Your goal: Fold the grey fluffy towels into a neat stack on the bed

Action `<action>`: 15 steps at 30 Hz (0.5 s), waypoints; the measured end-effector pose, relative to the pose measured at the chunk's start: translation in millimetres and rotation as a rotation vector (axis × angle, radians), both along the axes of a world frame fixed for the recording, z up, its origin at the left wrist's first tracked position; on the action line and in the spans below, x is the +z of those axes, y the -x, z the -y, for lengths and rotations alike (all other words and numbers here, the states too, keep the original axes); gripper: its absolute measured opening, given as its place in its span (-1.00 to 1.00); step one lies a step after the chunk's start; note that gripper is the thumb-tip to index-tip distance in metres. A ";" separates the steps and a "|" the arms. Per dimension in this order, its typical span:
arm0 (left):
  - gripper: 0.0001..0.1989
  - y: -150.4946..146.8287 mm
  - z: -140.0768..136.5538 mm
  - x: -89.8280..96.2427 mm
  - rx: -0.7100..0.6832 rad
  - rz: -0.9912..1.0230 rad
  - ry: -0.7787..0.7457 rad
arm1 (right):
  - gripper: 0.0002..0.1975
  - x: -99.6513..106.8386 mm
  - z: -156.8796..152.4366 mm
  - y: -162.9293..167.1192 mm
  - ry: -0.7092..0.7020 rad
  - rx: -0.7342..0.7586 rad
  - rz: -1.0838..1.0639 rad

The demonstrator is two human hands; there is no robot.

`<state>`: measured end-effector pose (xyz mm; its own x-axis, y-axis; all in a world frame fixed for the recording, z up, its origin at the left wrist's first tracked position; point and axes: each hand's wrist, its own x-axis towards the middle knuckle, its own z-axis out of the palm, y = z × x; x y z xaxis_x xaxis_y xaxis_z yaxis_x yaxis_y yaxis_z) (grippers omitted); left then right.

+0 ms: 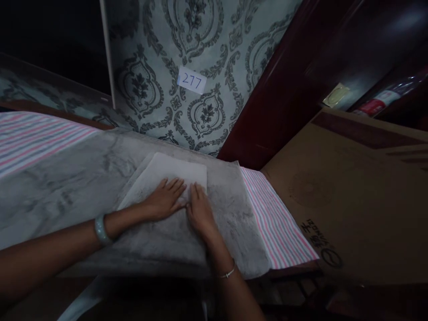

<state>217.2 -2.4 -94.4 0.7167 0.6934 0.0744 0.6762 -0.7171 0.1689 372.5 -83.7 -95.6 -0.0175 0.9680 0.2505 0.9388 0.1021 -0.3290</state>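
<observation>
Both palms flat, fingers spread, nothing gripped. My left hand and right hand press side by side on the folded white cloth, which lies on the grey marbled blanket, near its far edge by the patterned wall. Looks like I'm mid-smoothing a fold. Next move probably needs an even outward sweep, keeping the edges aligned. Striped sheet sits just right of the blanket, cardboard box beyond it.

Dim pic, soft light on wallpaper centre, dark corners, edges warped w/ blur at right.
</observation>
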 end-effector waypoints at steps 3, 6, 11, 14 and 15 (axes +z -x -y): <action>-0.22 4.8 4.6 -20.1 -0.001 -0.020 -0.036 | -0.40 -22.2 -1.5 0.8 0.035 0.050 0.064; -0.20 11.0 -2.3 -21.2 0.010 -0.013 -0.042 | -0.41 -30.0 2.8 2.9 0.007 0.040 0.047; -0.21 30.4 -31.9 -5.6 0.119 -0.039 -0.007 | -0.41 -26.3 2.8 -2.0 0.008 0.072 0.038; -0.23 46.0 -54.1 1.4 0.223 -0.084 0.015 | -0.39 -18.8 6.8 2.9 0.057 0.114 0.049; -0.23 50.3 -59.9 2.7 0.237 -0.090 0.027 | -0.36 -15.5 10.9 7.6 0.068 0.149 0.056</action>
<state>166.9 57.5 -91.8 0.5368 0.8437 -0.0029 0.8380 -0.5328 0.1175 364.9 -94.6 -111.2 -0.1742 0.9684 0.1788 0.9319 0.2207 -0.2878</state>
